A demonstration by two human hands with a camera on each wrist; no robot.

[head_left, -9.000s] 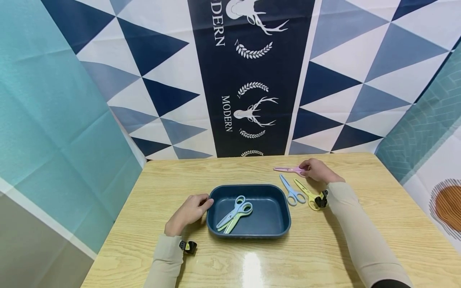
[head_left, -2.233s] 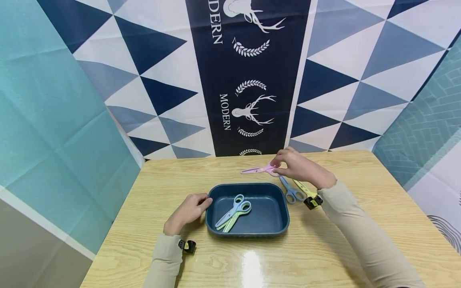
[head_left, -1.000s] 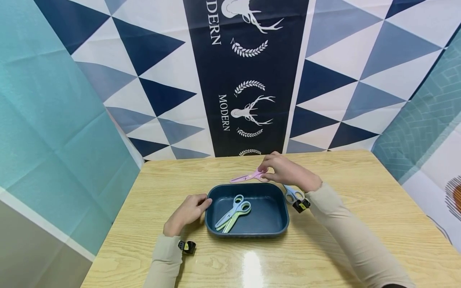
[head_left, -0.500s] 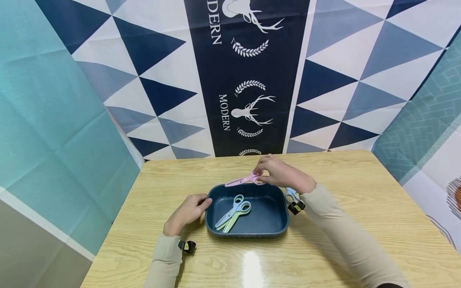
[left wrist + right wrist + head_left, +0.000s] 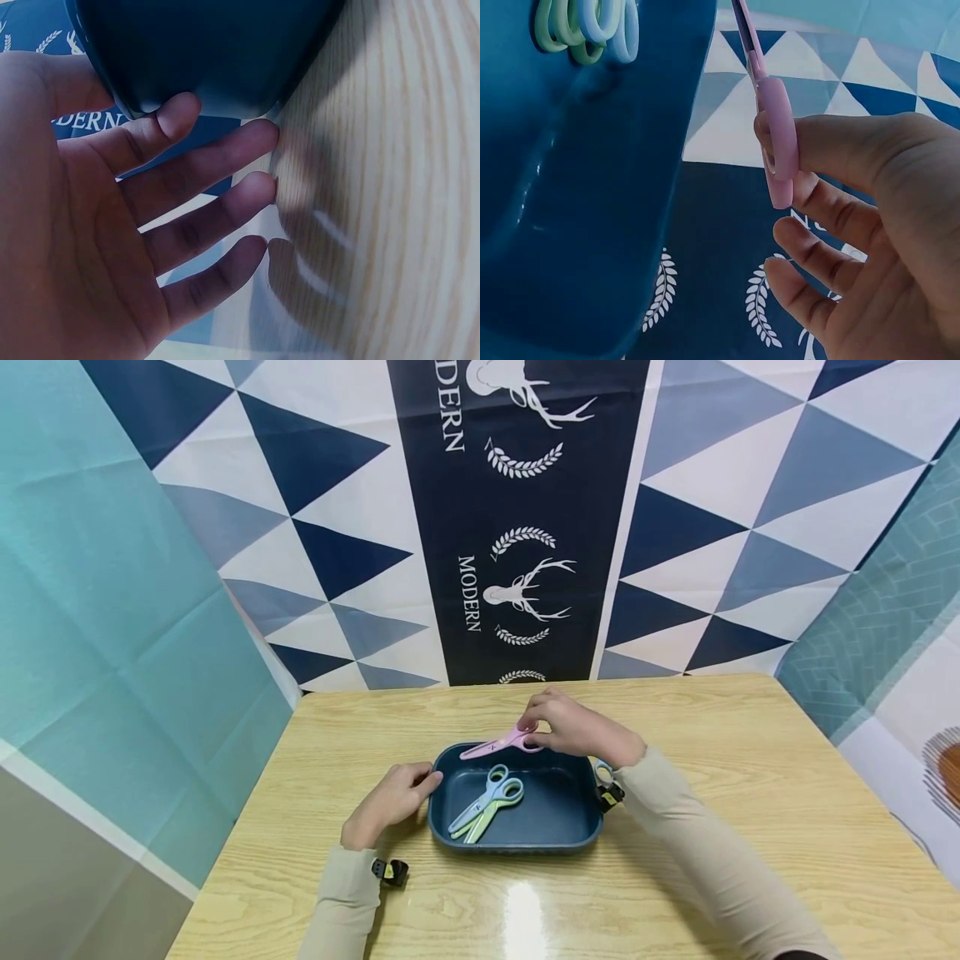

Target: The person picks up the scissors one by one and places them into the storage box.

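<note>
In the head view my right hand (image 5: 576,727) pinches pink scissors (image 5: 486,748) by the handles, over the back rim of a dark blue tray (image 5: 517,848). The blades point left. In the right wrist view, thumb and index finger grip the pink handle loops (image 5: 783,127) beside the tray wall. My left hand (image 5: 392,802) holds the tray's left rim, thumb over the edge; in the left wrist view its other fingers (image 5: 217,206) reach down to the table. Inside the tray, light blue scissors (image 5: 471,814) lie across green scissors (image 5: 483,825).
Another pair of light blue scissors (image 5: 604,772) lies right of the tray, mostly hidden behind my right wrist and its black camera (image 5: 611,796). The wooden table (image 5: 720,777) ends at a patterned cloth backdrop (image 5: 525,527).
My right hand has lifted the pink scissors from the table's back right and carried them left, then toward me over the tray's back edge. The left hand stays at the rim.
</note>
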